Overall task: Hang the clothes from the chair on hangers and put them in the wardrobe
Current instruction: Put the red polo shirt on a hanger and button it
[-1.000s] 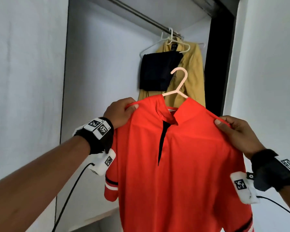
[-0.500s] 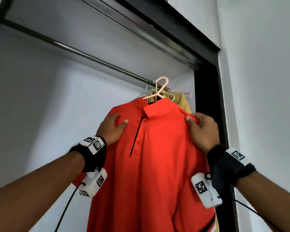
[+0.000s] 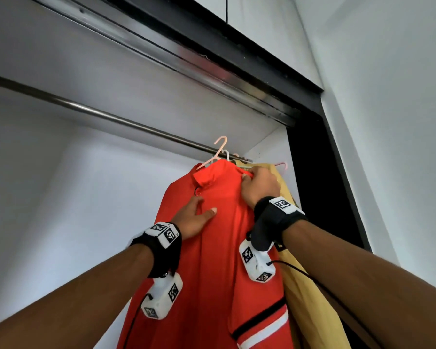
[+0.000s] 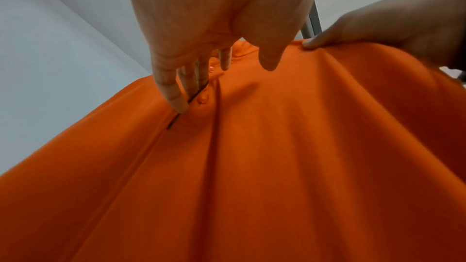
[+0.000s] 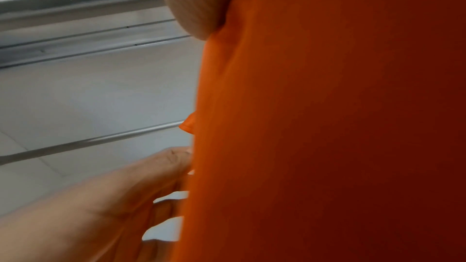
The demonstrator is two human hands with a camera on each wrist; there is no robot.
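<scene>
The orange polo shirt (image 3: 212, 260), smooth matte knit with a buttoned placket and a black-and-white striped sleeve band, hangs on a thin pink plastic hanger (image 3: 218, 153) whose hook sits at the round metal wardrobe rail (image 3: 111, 119), at 12 o'clock from the hands. The left hand (image 3: 194, 219) lies flat on the chest, fingers (image 4: 171, 91) straight beside the placket. The right hand (image 3: 259, 187) pinches the shoulder seam at 1 o'clock of the left. A mustard garment (image 3: 310, 311) presses against the shirt's right edge, near the black door frame (image 3: 325, 172); the rail runs bare toward 9 o'clock. Whether the hook is over the rail is hard to make out. The shirt's hem is cut off.
</scene>
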